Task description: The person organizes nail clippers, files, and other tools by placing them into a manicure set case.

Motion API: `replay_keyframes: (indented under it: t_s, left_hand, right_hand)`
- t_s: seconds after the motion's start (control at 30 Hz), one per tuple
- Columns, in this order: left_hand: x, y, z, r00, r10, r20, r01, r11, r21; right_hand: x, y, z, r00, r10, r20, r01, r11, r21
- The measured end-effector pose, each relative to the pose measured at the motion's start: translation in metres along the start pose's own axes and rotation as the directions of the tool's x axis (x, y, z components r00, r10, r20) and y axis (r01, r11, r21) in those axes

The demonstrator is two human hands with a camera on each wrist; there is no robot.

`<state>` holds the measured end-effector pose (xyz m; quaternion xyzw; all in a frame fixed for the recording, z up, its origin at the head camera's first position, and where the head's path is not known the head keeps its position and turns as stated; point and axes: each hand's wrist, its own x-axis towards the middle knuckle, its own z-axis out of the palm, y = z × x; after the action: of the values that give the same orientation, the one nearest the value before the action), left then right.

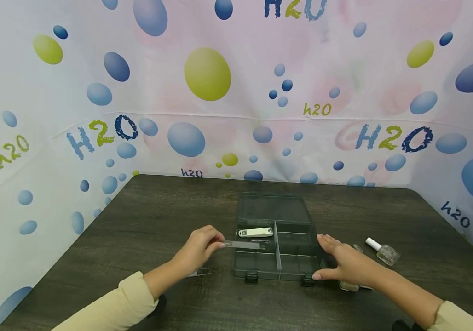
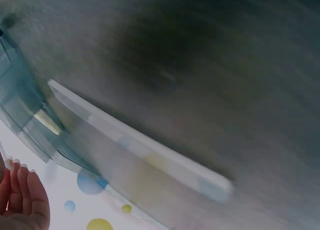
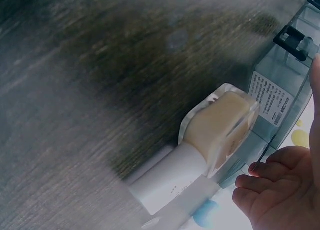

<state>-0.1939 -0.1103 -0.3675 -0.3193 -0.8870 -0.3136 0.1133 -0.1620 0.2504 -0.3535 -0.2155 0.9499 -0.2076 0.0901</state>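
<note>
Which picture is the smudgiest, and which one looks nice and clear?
Head view: clearest, with the box quite crisp, though the thin strip in the left hand looks faint; left wrist view: smudgiest, the table hazy with a big dark patch; right wrist view: the bottle fairly sharp, but the table streaky and the label too tiny to read.

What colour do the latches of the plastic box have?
Black; the latches show best in the right wrist view.

Compartment box (image 1: 273,208): smooth, glossy translucent plastic. Tabletop (image 1: 178,207): matt, wood-grained. Far-right bottle (image 1: 388,255): glossy, glass-like. Left sleeve (image 1: 116,303): matt cloth.
</note>
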Motion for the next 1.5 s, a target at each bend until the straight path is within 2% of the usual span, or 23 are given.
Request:
replay_keyframes:
  t_s: [0.27, 0.5, 0.6, 0.8, 1.13, 1.27, 1.37, 1.5]
  left_hand:
    - [0.009, 0.008, 0.010, 0.999, 0.041, 0.016, -0.042, 0.999, 0.033]
    - [0.018, 0.017, 0.018, 0.996, 0.036, 0.076, -0.043, 0.994, 0.096]
    - [0.022, 0.020, 0.021, 0.994, 0.054, 0.096, -0.068, 0.986, 0.151]
    - [0.029, 0.025, 0.028, 0.989, 0.093, 0.111, -0.122, 0.947, 0.298]
    - [0.036, 0.034, 0.028, 0.982, 0.053, 0.183, -0.122, 0.913, 0.390]
    - [0.040, 0.036, 0.026, 0.969, 0.039, 0.245, -0.144, 0.893, 0.427]
    - [0.044, 0.040, 0.026, 0.955, 0.006, 0.298, -0.155, 0.864, 0.479]
    - [0.049, 0.046, 0.027, 0.930, -0.053, 0.363, -0.172, 0.811, 0.559]
  right_hand:
    - [0.000, 0.001, 0.001, 1.000, 0.006, 0.000, -0.006, 1.000, 0.001]
    - [0.001, 0.002, 0.001, 1.000, 0.004, 0.000, -0.004, 1.000, -0.005]
    - [0.001, 0.002, 0.000, 1.000, 0.004, 0.005, -0.004, 1.000, -0.008]
    - [0.001, 0.001, -0.001, 1.000, 0.002, 0.008, -0.001, 1.000, -0.010]
    - [0.001, 0.001, -0.001, 1.000, 0.000, 0.003, 0.000, 1.000, -0.027]
    - [0.001, 0.002, -0.001, 1.000, -0.001, 0.005, 0.001, 1.000, -0.030]
    - [0.001, 0.003, 0.000, 1.000, -0.004, 0.008, 0.005, 1.000, -0.025]
    - [0.001, 0.004, 0.000, 1.000, -0.006, 0.010, 0.006, 1.000, -0.020]
